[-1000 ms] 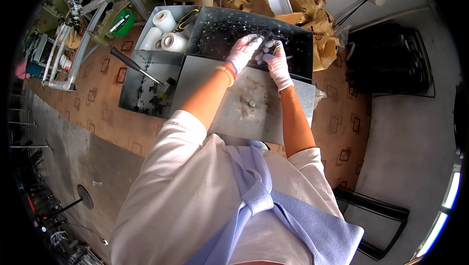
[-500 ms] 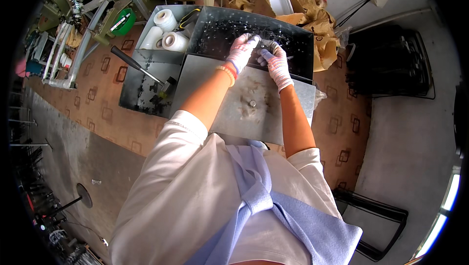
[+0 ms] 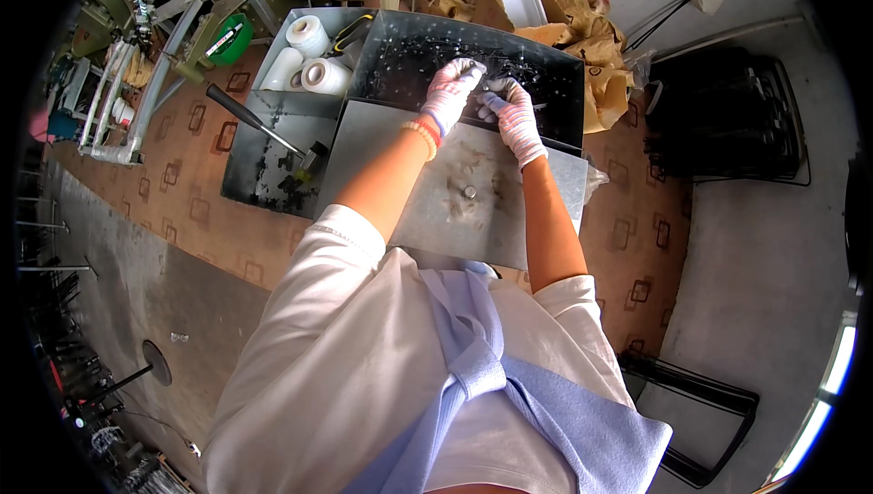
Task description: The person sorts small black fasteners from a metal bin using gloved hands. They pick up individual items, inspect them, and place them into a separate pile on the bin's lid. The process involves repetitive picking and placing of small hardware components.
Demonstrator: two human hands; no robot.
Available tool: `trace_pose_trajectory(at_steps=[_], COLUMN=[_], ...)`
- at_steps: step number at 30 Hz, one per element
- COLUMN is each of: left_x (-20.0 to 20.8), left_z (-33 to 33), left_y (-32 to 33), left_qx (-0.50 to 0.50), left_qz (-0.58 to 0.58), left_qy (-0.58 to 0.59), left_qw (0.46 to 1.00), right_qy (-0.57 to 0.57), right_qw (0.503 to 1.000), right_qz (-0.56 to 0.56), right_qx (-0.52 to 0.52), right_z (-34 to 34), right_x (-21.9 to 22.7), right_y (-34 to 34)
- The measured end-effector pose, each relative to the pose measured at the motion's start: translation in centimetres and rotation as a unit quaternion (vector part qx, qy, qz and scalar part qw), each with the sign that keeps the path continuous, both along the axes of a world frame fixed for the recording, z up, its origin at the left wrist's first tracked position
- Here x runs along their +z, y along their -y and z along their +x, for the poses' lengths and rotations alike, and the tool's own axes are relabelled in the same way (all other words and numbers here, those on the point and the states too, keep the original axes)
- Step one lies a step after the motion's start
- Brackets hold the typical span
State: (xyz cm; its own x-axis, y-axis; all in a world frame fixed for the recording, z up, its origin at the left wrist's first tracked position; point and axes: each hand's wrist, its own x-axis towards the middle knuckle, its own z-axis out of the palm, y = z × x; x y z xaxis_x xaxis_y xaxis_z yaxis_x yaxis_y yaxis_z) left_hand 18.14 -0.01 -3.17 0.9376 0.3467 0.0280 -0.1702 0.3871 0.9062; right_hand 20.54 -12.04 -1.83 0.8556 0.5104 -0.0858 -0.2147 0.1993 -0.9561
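Both my gloved hands work close together over a dark metal bin (image 3: 400,35) that holds many small black parts (image 3: 509,65). My left hand (image 3: 450,89) has its fingers pinched together; whatever lies between them is too small to make out. Beside it on the right, my right hand (image 3: 511,114) is curled with its fingertips drawn together, and its contents are likewise hidden. A narrow gap parts the two sets of fingertips. Below my wrists lies a grey metal plate (image 3: 427,207) with a short round peg (image 3: 469,192) standing up from it.
Left of the bin, a compartment holds white film rolls (image 3: 326,77); a hammer (image 3: 264,126) leans in the lower tray (image 3: 250,166). Crumpled brown paper (image 3: 605,66) lies at the far right. A metal frame (image 3: 173,57) with a green bowl (image 3: 229,39) stands far left.
My fingertips have drawn slightly apart. Otherwise my hands and arms stay nearly where they were.
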Motion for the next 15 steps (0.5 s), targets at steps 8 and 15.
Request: trace_pose_trajectory(at_steps=[8, 15], left_x=[1.2, 0.7], left_z=[-0.7, -0.4], left_y=[0.1, 0.2], left_qx=[-0.035, -0.034], left_qz=[-0.046, -0.073], left_qy=[-0.020, -0.019], left_qw=[0.998, 0.997], right_qy=[-0.040, -0.036], right_qw=[0.998, 0.999], right_qz=[0.041, 0.013], right_qx=[-0.007, 0.014], right_z=[-0.5, -0.1], right_x=[0.8, 0.3], right_y=[0.0, 0.2])
